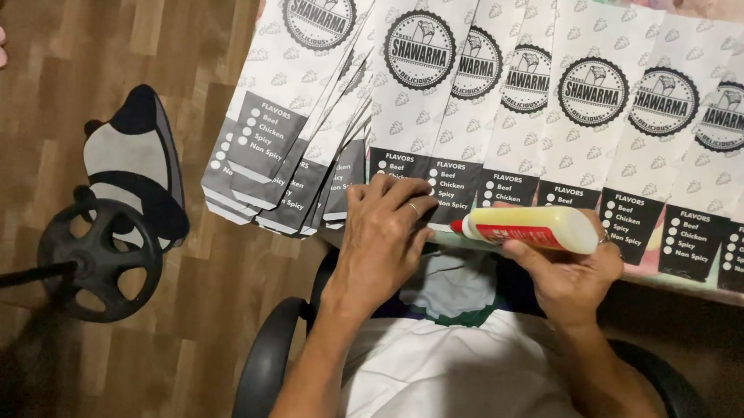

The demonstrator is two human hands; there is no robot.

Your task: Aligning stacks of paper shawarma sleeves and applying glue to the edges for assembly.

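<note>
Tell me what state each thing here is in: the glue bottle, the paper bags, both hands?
Glue bottle: lying sideways in the right hand, red tip pointing left, near a bag's edge.
Row of bags: flat, overlapping side by side on the table.
Stack of bags: fanned pile at the table's left edge, overhanging it.
Left hand: flat, pressing on a bag's lower end.
Right hand: closed around the bottle.

1. A row of long white paper bags (604, 112) lies overlapping along the table edge, each with a round black emblem and a dark grey bottom band
2. A fanned stack of the same bags (288, 145) overhangs the table's left end
3. A pale yellow glue bottle (532, 228) with a red label and red tip lies sideways in the right hand (567, 279)
</note>
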